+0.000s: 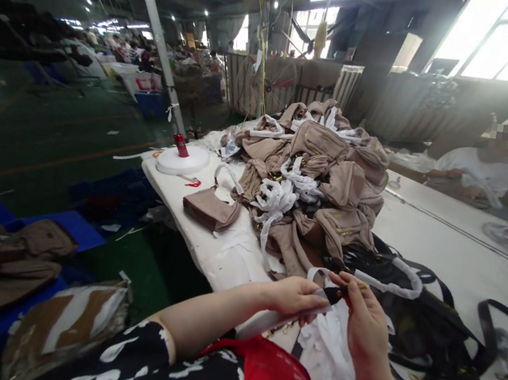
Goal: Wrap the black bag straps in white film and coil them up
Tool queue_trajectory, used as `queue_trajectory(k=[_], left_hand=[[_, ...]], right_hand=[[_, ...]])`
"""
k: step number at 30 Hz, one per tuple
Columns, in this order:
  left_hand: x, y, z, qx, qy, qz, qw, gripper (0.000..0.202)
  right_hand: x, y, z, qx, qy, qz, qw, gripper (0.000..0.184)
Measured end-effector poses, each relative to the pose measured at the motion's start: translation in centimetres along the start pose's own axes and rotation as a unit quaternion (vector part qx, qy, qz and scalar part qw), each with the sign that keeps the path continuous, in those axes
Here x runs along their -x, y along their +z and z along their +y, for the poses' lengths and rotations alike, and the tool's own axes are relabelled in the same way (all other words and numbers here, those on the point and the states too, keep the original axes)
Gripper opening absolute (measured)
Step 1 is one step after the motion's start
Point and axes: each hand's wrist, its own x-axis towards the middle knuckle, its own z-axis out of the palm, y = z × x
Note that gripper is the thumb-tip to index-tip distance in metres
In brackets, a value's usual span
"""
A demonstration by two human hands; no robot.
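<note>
From where I stand, the left hand [301, 296] is closed around a black strap [334, 294] and its pale wrapping [267, 321], while the right hand [366, 318] pinches the strap's end by its gold fitting, thumb against fingers. The strap lies on the near side of the pile of brown bags [321, 144], my landmark. I'd judge a firm left grip close to the end best, leaving the right fingertips free for fine work, with the wrapping kept flat. White strips [329, 344] lie nearer the person than the pile, and could snag. Black bags [412, 323] crowd its near right; a small brown bag [211, 209] sits to its left.
</note>
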Motion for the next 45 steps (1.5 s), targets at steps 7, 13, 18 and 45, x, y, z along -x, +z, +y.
queue_trajectory(k=[7,13,18,45], left_hand=[[0.2,-0.3,-0.1,-0.008,-0.005,-0.018,1.0,0.049],[0.1,-0.5,-0.2,0.012,-0.012,-0.01,1.0,0.047],[-0.2,-0.7,-0.4,-0.011,0.012,-0.01,1.0,0.056],[6.9,-1.9,2.2,0.135,-0.065,0.012,0.989,0.058]], right_hand=[[-0.1,-0.6,0.0,0.004,-0.005,-0.004,1.0,0.04],[-0.1,-0.7,0.5,0.103,-0.01,-0.008,0.995,0.045],[0.1,-0.3,1.3,0.153,-0.022,-0.057,0.986,0.042],[-1.7,1.9,3.5,0.369,-0.063,-0.203,0.905,0.032]])
